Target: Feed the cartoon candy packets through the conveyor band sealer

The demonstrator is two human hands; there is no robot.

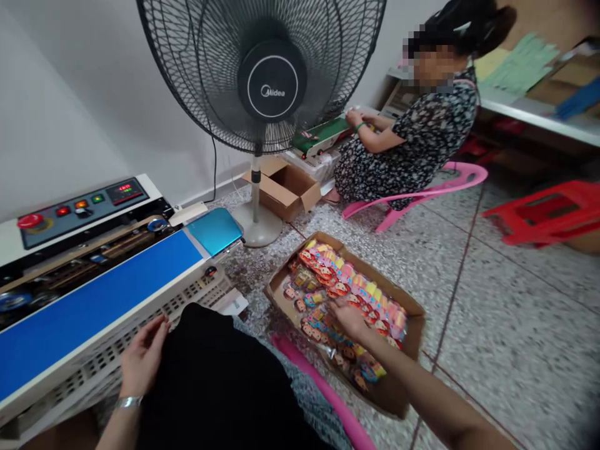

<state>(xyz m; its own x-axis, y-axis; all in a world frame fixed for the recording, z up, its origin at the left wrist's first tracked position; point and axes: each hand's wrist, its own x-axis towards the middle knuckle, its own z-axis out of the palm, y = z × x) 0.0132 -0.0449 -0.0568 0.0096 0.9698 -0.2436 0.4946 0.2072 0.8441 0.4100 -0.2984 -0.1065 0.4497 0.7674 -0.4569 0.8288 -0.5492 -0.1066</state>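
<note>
My right hand (350, 320) reaches into a shallow cardboard box (412, 334) on the floor, its fingertips down among small packets (323, 265) printed with cartoon girl figures. Rows of these shiny, colourful packets fill much of the box. Whether the fingers are closed on a packet is hidden by the hand itself. My left hand (143, 356), with a silver band at the wrist, hovers between my lap and the machine's front side. Its fingers are loosely bent, and nothing shows in them. Beside it runs the blue conveyor belt (117, 300) of a machine with a lit control panel (84, 209).
A large standing fan (272, 81) rises ahead. Behind it are an open carton (285, 187) and a green conveyor belt (323, 136). A co-worker (422, 125) sits there on a pink chair (450, 181). A red stool (548, 212) stands to the right. A blue-teal plate (215, 230) ends my belt.
</note>
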